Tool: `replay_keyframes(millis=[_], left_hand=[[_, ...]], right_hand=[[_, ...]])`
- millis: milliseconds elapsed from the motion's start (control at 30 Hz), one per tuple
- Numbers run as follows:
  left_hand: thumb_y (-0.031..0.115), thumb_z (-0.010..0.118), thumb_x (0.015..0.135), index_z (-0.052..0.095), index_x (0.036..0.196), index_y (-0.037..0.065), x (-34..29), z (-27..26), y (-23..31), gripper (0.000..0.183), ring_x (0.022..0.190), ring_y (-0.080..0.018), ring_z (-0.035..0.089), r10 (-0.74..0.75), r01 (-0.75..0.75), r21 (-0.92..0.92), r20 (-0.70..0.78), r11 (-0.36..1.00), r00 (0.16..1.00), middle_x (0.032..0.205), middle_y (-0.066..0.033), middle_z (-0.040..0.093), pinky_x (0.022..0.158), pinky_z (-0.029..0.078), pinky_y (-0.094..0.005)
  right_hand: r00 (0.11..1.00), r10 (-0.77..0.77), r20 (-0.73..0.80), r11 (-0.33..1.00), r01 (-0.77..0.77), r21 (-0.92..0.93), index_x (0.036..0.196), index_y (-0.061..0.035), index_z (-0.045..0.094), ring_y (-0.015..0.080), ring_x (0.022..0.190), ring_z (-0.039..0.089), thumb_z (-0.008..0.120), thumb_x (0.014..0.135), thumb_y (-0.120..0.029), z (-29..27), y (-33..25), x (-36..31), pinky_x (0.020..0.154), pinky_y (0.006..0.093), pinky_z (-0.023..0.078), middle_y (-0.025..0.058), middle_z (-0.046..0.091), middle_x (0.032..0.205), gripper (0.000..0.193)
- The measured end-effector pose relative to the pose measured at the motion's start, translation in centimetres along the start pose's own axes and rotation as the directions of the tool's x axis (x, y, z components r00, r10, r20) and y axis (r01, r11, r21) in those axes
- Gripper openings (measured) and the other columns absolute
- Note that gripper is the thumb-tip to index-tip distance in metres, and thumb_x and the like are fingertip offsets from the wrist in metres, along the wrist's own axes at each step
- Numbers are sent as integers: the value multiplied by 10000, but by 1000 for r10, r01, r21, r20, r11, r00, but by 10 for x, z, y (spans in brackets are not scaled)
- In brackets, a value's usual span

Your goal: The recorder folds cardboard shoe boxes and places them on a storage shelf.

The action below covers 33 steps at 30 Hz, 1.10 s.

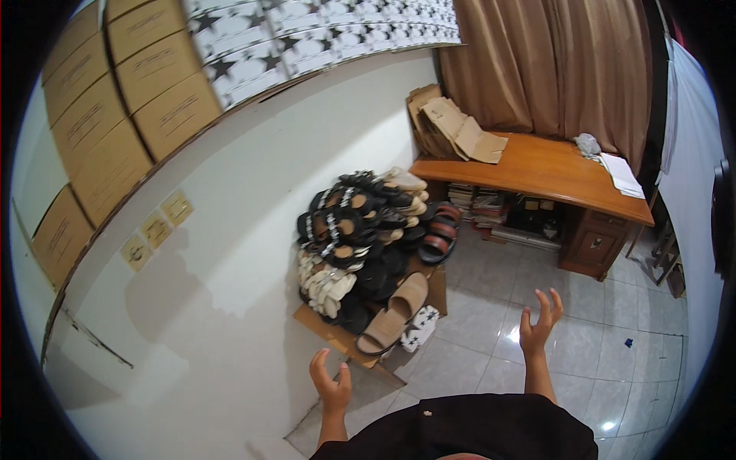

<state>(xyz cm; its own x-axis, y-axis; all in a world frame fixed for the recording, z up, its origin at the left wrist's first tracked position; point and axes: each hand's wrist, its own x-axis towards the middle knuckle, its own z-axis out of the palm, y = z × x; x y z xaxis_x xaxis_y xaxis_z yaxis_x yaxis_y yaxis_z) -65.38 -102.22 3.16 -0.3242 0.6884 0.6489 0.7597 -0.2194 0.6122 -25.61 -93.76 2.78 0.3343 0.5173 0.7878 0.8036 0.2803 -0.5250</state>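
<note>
My left hand (pixel 330 383) is raised with its fingers apart and curved, holding nothing. It is nearest to the tan sandal (pixel 394 314) lying at the front of a large heap of footwear. My right hand (pixel 540 318) is held up over the floor to the right, also empty, fingers spread. In the heap are black sandals with pale trim (pixel 333 218), cream shoes (pixel 326 284) and a brown strapped sandal (pixel 439 238). The pile rests on a cardboard-topped stand (pixel 326 330). A white box with black stars (pixel 420 330) shows beside the tan sandal.
Behind the pile stands a wooden desk (pixel 537 172) with flattened cardboard (pixel 464 130), a plastic bag (pixel 588 146) and papers (pixel 622 175) on it. Stacked books (pixel 475 205) sit beneath. Brown boxes (pixel 100 123) and star-patterned boxes (pixel 307 38) line a shelf above. Grey tiles (pixel 491 330) cover the floor.
</note>
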Motion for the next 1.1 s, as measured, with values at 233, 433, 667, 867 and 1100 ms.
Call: replay_keyframes(millis=[233,433,667,867,1100], left_hand=[[70,592,758,489,1158,-5,20,153,84,420,1096,-345,462,-7,7,-118,8,993,1000,1161,-186,501,974,333,-425],[141,628,759,565,1081,43,47,248,145,342,970,-313,558,239,-203,-144,318,969,917,1038,-131,609,856,392,-398],[174,656,751,648,985,104,62,356,145,245,902,-269,593,293,-166,-253,638,953,712,966,-86,620,811,427,-383],[161,647,751,648,994,101,143,476,149,251,969,-273,572,352,-245,-256,577,935,737,1027,-87,597,811,430,-383],[164,650,755,644,1003,100,269,636,188,256,953,-274,572,494,-345,-363,504,866,709,1058,-91,583,820,430,-379]], right_hand=[[974,216,71,976,-212,-59,1111,-60,564,354,1194,360,606,681,-48,-46,119,54,1003,445,285,179,406,1280,432],[967,183,177,982,-188,9,1089,-51,565,341,1147,412,618,680,-66,-34,183,95,986,417,313,176,457,1207,413],[937,235,259,967,-253,38,988,-46,599,326,1043,506,616,680,-65,23,251,118,903,400,394,165,528,1091,309],[957,174,232,981,-190,48,989,-54,602,324,1014,526,607,691,-59,99,312,222,881,397,405,149,547,1066,298],[969,163,188,979,-183,95,1007,-65,594,305,1026,516,603,713,-85,198,381,337,881,390,391,125,546,1070,295]])
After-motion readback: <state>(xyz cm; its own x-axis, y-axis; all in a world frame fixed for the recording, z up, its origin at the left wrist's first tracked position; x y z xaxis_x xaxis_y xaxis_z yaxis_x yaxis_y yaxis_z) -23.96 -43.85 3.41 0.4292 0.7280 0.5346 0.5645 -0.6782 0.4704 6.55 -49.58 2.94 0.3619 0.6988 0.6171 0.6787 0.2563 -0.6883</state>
